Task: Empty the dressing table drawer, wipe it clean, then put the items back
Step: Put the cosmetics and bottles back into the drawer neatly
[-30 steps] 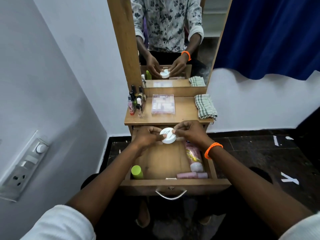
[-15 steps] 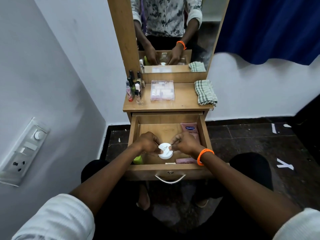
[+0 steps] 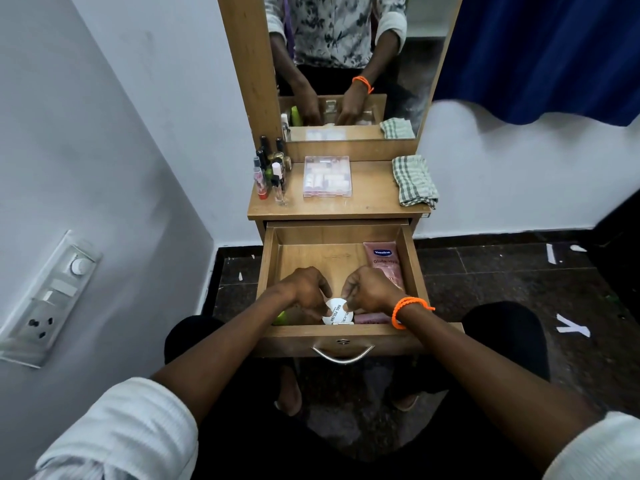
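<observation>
Pretty tight little corner here. White painted walls [image 3: 138, 133] on the left and at the back, with a switchboard [image 3: 48, 299] on the left one: a round dial up top, sockets lower down. Floor [image 3: 519, 282] is dark speckled stone with bits of white scrap lying around on it. A deep blue curtain [image 3: 554, 53] hangs over the back wall at upper right. Tall mirror [image 3: 346, 64] in a wooden frame stands in the middle. Light's soft and even, a bit dim lower down.
</observation>
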### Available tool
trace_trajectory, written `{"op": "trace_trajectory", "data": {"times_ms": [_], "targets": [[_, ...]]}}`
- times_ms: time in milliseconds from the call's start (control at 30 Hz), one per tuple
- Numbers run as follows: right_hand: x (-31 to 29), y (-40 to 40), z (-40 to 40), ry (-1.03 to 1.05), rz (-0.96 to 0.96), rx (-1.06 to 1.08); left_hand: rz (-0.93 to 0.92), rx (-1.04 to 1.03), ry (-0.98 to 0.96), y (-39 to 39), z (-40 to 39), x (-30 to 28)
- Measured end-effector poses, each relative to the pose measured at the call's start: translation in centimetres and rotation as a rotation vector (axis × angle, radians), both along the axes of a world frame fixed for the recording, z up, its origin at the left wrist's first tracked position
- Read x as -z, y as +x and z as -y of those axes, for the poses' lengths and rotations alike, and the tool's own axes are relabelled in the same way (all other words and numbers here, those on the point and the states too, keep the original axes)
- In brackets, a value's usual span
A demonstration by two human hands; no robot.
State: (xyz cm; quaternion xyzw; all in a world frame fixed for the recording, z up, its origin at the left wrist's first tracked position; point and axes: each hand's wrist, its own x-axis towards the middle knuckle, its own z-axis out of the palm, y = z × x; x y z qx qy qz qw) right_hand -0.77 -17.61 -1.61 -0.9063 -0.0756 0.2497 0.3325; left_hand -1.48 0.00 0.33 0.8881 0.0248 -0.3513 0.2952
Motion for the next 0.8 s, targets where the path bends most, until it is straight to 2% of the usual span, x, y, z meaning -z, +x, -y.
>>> {"op": "trace_trajectory", "data": {"times_ms": [300,433,633,800], "targets": [[0.1,0.4,0.2,-0.015,-0.016,-0.039,0.146,0.105,0.111,0.0,0.2,1.1],[-1.8,1.9,0.6,0.075,0.023,0.012,0.433,0.021,0.152,0.5,0.3,0.8],[-5.8,5.1,0.5,0.224,0.296,0.158,0.84,-0.221,0.035,3.4,0.2,-2.4],[-7.3,8.9,-0.5,0.181,0.524,0.318,0.988,-0.34,-0.012,6.3,0.4,-4.3]]}}
